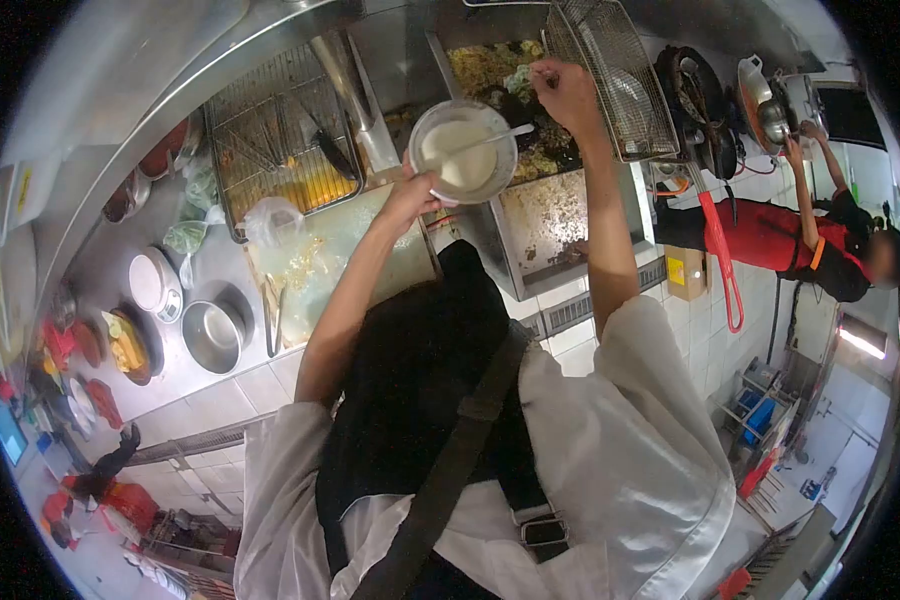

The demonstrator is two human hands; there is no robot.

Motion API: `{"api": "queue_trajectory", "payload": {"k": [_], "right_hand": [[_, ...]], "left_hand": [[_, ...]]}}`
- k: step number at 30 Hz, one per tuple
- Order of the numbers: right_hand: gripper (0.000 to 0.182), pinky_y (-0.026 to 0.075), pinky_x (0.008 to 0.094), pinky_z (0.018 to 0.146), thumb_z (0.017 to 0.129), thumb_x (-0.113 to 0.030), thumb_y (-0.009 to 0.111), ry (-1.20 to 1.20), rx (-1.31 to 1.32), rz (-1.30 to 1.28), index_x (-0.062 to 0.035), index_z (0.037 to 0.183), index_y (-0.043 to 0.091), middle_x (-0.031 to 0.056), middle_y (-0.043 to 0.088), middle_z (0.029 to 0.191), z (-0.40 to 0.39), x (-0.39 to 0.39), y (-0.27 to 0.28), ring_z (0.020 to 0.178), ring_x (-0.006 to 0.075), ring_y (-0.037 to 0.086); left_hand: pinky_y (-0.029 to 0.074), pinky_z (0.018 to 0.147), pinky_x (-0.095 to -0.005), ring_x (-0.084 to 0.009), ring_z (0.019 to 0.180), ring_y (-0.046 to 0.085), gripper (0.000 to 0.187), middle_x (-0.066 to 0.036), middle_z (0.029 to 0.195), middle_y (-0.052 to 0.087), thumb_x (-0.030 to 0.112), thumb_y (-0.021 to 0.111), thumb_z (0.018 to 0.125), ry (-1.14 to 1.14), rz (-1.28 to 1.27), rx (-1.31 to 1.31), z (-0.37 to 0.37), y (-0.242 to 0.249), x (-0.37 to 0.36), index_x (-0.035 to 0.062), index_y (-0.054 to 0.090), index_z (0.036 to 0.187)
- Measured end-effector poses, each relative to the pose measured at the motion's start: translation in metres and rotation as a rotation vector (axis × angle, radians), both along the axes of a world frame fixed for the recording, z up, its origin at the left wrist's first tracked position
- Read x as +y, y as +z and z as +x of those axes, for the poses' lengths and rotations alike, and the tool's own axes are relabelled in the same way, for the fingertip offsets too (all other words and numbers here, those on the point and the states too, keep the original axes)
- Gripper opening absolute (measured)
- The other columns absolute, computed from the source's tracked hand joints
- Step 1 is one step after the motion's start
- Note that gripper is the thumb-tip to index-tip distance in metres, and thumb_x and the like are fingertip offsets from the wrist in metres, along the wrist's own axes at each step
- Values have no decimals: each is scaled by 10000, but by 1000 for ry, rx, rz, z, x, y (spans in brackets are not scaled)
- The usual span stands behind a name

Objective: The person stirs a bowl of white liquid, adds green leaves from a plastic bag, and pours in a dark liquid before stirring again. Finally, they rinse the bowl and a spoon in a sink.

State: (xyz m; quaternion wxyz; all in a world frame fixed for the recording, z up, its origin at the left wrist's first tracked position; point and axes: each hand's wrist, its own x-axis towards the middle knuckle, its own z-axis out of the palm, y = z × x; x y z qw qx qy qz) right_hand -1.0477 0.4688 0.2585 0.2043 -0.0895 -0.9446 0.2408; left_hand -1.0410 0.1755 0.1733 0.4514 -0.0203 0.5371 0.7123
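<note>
My left hand [410,202] grips the rim and side of a bowl [512,165] of smooth white batter [467,160]. A spoon [510,133] rests across the bowl with its handle over the rim. Beyond the bowl, my right hand [567,95] hangs over a fryer with brownish, bubbly oil [480,68]. Its fingers are drawn together in a pinch; what they hold, if anything, I cannot make out. Just beside the fingertips a pale greenish lump [519,82] sits at the oil.
A wire fry basket [615,75] with a red handle [720,260] stands right of the fryer. At left lie a rack tray [280,130] with tongs, a cutting board [345,270], a steel pot [213,337] and a scale [156,283]. Another person [770,240] works at right by hanging pans.
</note>
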Motion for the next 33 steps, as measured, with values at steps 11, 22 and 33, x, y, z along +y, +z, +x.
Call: {"api": "queue_trajectory", "payload": {"k": [11,22,33], "right_hand": [[211,556,435,732,854,-112,590,-185,-421,277,-83,1008,732,169,703,901,-22,-13,-112,801,302,688],[373,534,450,772,679,-238,785,171,-596,105,-67,989,668,173,669,932,44,-186,-59,906,346,663],[430,530,457,795,689,-213,758,256,-475,137,-122,1099,663,153,648,962,22,-181,-59,928,335,659]], "left_hand": [[495,513,-231,-193,750,682,682,-138,1131,604,34,418,894,81,-164,-35,13,9,-70,181,129,1494],[516,567,-235,-153,724,647,627,-93,1056,609,57,445,919,181,-112,-92,25,7,-66,184,182,1474],[500,552,-239,-124,680,597,543,-59,955,592,33,430,905,194,-40,-81,15,19,-59,163,274,1409]]}}
